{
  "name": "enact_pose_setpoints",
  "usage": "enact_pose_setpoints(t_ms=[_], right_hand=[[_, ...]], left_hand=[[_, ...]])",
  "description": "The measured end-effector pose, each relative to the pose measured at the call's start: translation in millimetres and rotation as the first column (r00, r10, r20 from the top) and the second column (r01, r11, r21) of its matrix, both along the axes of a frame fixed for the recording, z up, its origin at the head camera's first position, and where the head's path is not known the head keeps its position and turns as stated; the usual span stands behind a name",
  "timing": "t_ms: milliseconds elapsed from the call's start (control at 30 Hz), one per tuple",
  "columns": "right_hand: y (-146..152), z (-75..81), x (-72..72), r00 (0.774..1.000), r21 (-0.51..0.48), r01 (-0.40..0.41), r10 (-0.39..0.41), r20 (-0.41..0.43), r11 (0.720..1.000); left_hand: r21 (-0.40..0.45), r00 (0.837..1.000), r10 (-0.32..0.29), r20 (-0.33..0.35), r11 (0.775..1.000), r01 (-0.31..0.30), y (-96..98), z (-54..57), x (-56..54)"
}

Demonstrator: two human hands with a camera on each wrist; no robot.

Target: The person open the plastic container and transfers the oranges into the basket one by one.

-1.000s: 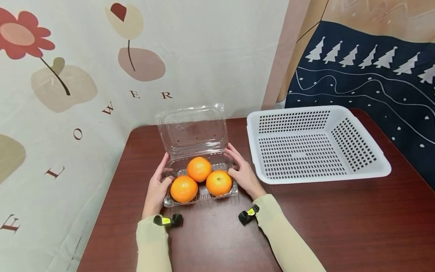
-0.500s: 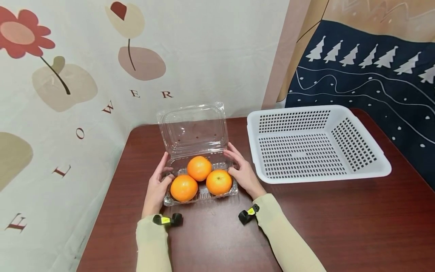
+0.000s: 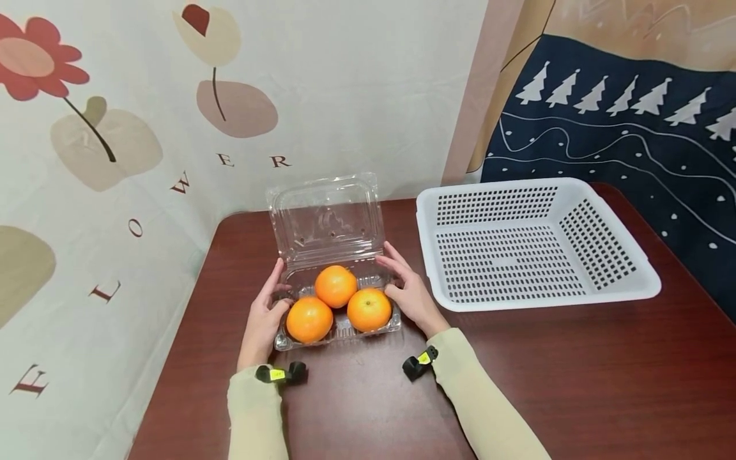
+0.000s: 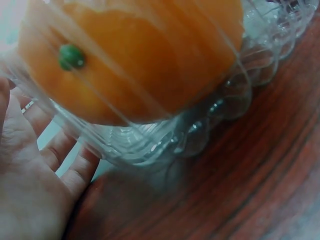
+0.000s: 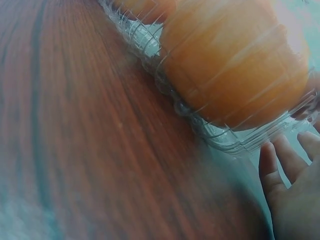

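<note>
Three oranges, clear clamshell, left hand and right hand touching its sides, grip unclenched, fingers spread

A clear ribbed plastic container holds an orange on the reddish wood-grain surface; another orange is cut off above. The right grip, fingers apart, is at the container's outer wall.

The kind of room is unclear: an indoor corner, with a wood-grain table against a flower-printed sheet and navy tree-patterned cloth.
</note>
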State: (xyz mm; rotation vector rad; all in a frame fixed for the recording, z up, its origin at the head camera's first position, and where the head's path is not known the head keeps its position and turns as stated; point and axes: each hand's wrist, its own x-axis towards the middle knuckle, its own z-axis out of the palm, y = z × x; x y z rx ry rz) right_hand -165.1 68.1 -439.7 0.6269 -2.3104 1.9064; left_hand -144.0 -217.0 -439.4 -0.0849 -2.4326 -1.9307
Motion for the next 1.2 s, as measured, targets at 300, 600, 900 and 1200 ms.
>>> enact_pose_setpoints(t_ms=[300, 600, 900, 1200], right_hand=[[0, -0.1, 0.7, 1.0, 0.03, 0.003, -0.003, -0.008, 1.0], [0, -0.2, 1.1, 1.0, -0.008, -0.01, 0.01, -0.014, 1.0], [-2, 0.7, 0.4, 1.0, -0.014, -0.022, 0.022, 0.001, 1.0], [-1, 0.8, 1.4, 1.0, -0.006, -0.015, 0.016, 0.018, 1.0]], left_hand=[[-0.006, 1.0, 0.005, 0.006, 1.0, -0.005, -0.8, 0.7, 1.9], [0.01, 1.0, -0.007, 0.002, 1.0, 0.007, 0.5, 2.0, 1.4], [-0.012, 1.0, 0.012, 0.011, 1.0, -0.012, -7.6, -11.9, -5.9], [0.001, 1.0, -0.005, 0.004, 1.0, 0.005, -6.5, -16.3, -7.3]])
